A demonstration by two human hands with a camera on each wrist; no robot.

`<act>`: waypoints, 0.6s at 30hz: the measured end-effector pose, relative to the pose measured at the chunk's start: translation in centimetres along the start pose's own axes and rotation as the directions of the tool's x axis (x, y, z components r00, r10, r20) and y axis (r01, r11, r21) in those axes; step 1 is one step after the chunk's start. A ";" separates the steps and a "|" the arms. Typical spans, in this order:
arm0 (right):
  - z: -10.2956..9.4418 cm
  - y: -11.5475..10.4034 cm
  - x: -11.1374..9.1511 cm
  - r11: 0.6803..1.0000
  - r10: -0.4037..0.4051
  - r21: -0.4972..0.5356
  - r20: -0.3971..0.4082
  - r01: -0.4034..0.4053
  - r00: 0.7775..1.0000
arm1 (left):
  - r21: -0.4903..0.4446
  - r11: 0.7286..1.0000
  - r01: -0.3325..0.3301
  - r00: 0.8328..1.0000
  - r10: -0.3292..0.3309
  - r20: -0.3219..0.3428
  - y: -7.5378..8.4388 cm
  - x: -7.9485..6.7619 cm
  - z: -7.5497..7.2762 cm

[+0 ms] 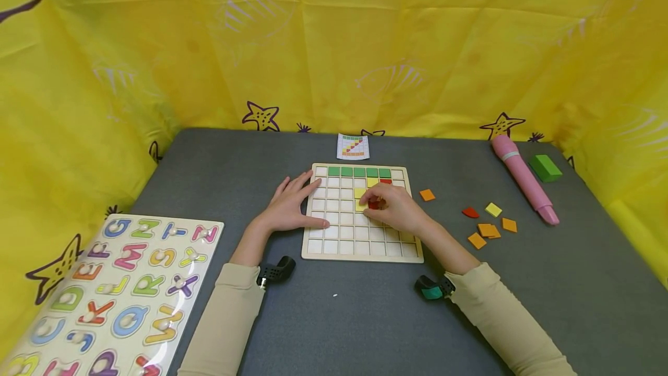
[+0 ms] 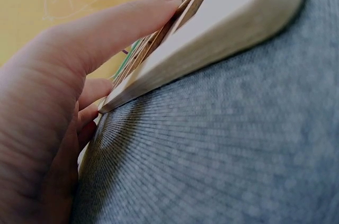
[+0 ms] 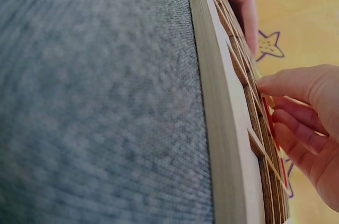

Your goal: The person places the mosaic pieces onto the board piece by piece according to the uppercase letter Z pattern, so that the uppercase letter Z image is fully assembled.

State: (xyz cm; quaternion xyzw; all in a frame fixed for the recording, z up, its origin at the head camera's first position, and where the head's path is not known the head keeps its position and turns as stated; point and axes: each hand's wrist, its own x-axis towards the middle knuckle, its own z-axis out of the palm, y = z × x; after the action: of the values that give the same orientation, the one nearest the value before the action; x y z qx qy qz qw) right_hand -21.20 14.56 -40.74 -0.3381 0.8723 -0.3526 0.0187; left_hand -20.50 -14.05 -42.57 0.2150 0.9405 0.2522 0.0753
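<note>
Head view: a grey table (image 1: pixel 344 318) has an ABC board (image 1: pixel 112 289) on the near left and a white grid (image 1: pixel 346 232) in the middle. The left hand (image 1: pixel 289 206) is spread wide on the grid's left side, thumb on top. The right hand (image 1: pixel 395 206) has its thumb and finger close together over the grid's middle, by the colors; I can't tell if it is pinching a square. A little card (image 1: pixel 352 147) past the far edge shows a green line, a yellow and red slope, and an orange line. It looks about half done: five green squares (image 1: pixel 359 172) sit in the far row, and yellow squares (image 1: pixel 360 192) and red squares (image 1: pixel 385 181) go toward the near left. The near row shows just white, so the orange squares (image 1: pixel 486 230) seem left to do. They lie loose on the right, with one yellow piece (image 1: pixel 493 209) and one red piece (image 1: pixel 471 212).
</note>
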 end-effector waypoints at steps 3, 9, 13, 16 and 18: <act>0.0 0.0 0.0 1.000 0.000 0.002 -0.001 0.000 1.000 | 0.001 1.000 -0.003 1.000 0.003 -0.001 0.0 0.0 0.0; 0.0 0.1 -0.1 1.000 0.003 0.000 -0.005 -0.003 1.000 | 0.003 1.000 -0.005 1.000 0.005 0.003 0.0 0.0 0.0; -0.5 0.3 -0.4 1.000 0.003 0.021 -0.029 -0.003 1.000 | 0.000 1.000 -0.010 1.000 0.010 0.002 0.0 -0.1 0.0; -1.3 0.5 -1.1 0.998 0.028 0.050 -0.053 -0.025 0.998 | 0.000 1.000 -0.009 1.000 0.009 0.001 0.1 -0.1 -0.1; -2.1 0.7 -1.7 0.996 0.067 0.066 -0.064 -0.063 0.996 | 0.001 1.000 -0.008 1.000 0.008 0.000 0.1 -0.1 -0.1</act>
State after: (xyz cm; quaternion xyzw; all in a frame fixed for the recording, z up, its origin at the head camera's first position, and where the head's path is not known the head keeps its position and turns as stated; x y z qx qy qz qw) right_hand -20.86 17.23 -39.94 -0.2970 0.8713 -0.3905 0.0122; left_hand -20.43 -14.10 -42.43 0.2188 0.9397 0.2521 0.0741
